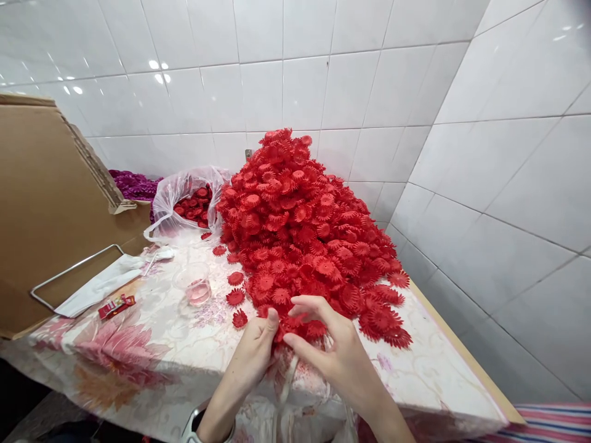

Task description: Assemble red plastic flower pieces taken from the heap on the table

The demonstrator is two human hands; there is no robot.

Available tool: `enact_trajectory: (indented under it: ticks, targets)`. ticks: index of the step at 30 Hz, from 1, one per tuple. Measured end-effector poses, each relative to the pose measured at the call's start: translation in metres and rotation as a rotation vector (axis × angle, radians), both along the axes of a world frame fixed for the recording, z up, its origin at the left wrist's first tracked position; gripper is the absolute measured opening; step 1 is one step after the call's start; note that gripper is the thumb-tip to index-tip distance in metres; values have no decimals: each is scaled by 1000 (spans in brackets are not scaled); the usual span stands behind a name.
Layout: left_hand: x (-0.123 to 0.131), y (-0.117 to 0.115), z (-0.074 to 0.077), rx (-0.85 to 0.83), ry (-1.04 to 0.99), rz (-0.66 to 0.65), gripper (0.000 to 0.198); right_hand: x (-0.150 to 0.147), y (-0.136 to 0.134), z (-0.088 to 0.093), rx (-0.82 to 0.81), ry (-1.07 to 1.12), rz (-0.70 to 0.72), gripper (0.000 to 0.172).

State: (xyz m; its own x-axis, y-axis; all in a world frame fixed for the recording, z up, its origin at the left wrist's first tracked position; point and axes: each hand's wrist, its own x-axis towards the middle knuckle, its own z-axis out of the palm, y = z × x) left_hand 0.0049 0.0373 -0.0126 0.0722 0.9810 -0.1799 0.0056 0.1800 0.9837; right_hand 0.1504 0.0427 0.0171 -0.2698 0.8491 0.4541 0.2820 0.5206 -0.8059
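Observation:
A tall heap of red flower-shaped pieces (295, 215) rises from the table against the tiled wall. My left hand (256, 344) is at the heap's front edge, its fingers curled and its thumb up, against red pieces; what lies inside its grip is hidden. Just to the right, my right hand (325, 341) is held with thumb and fingers apart over the red pieces, nothing visible between them. Below the hands, a pale strap or bag handle (289, 378) hangs at the table's front edge.
A clear cup of pink liquid (198, 290) stands left of the heap. Behind it lies a plastic bag (161, 212) of darker red pieces. Further left are a red wrapper (116, 306), a metal frame with white cloth (99, 283) and a large cardboard box (50, 209).

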Motion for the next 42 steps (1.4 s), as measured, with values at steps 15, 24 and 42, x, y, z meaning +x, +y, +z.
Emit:
enact_trajectory:
  ticks: [15, 24, 42]
  targets:
    - [3, -11, 19, 8, -105, -170, 47, -2, 21, -27, 254, 158, -599, 11]
    - [-1, 5, 6, -17, -53, 28, 66, 14, 4, 3, 271, -47, -205, 19]
    - [1, -14, 13, 0, 29, -78, 73, 1, -2, 6, 76, -34, 106, 31]
